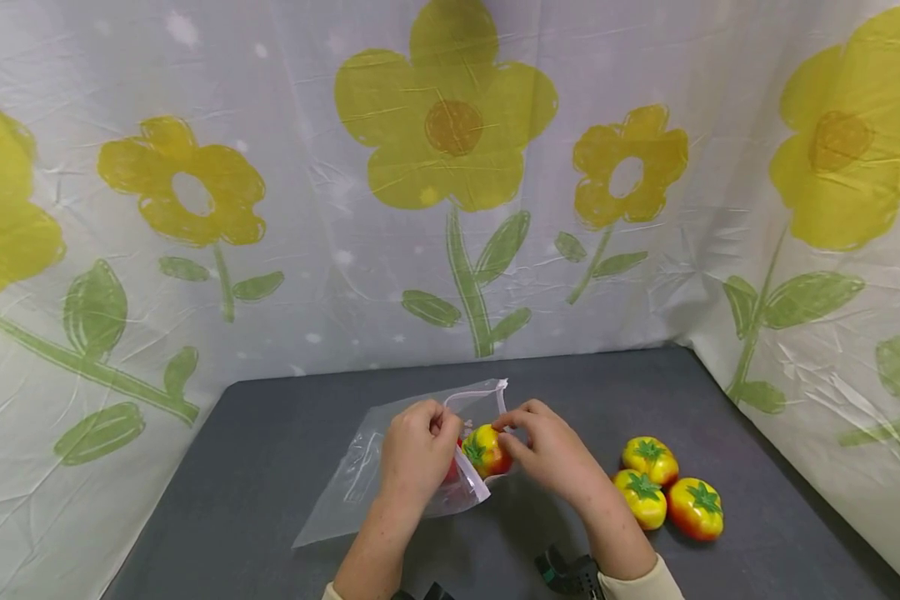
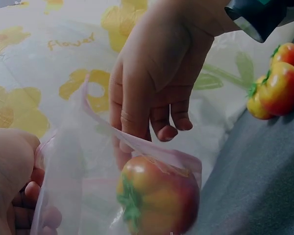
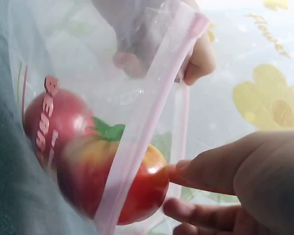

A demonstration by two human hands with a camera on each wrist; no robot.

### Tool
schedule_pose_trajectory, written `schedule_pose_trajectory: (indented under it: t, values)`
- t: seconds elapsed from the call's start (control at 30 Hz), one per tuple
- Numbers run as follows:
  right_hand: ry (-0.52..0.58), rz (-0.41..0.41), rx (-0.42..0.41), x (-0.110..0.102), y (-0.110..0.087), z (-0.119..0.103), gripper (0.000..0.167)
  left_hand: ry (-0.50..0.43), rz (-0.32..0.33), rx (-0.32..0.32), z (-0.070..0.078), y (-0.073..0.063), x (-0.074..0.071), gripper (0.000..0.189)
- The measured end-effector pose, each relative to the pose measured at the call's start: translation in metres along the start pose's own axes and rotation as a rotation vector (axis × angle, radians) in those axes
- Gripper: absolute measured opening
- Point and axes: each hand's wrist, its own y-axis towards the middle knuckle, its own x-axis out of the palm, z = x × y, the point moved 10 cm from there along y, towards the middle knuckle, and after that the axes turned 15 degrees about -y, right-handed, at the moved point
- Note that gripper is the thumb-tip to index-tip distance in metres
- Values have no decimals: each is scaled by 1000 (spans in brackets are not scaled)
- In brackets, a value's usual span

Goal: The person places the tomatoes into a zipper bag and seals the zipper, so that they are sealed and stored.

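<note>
My left hand pinches the rim of a clear zip bag and holds its pink-edged mouth apart. A yellow-and-red toy tomato with green leaves sits in that mouth, partly behind the pink strip. Fingertips of my right hand touch the tomato's outer side, the fingers fairly straight in the right wrist view. Deeper in the bag lies a red round fruit, seen through printed plastic. In the left wrist view, the right hand reaches down behind the bag's rim to the tomato.
Three more yellow-and-red toy tomatoes stand grouped on the dark grey table, right of my right forearm. A white cloth printed with yellow flowers rises behind the table and along its sides. Dark straps sit at the wrists.
</note>
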Motion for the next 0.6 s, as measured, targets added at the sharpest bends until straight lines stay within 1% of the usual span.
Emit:
schedule_pose_trajectory:
  t: [0.13,0.23,0.3,0.5,0.6]
  values:
    - [79,-49,-66,4,-1,-7,21,-14,8,49,4,1,-1,30]
    - [105,-71,-108,5,-2,-11,25,-23,10,62,5,1,0,30]
    - [104,-71,-121,4,-2,-11,26,-26,11,60,5,0,0,29]
    - [104,-45,-93,-5,-3,0,28,-29,7,50,4,0,0,29]
    - [92,-27,-82,-13,-2,9,29,-12,22,55,4,1,-3,30]
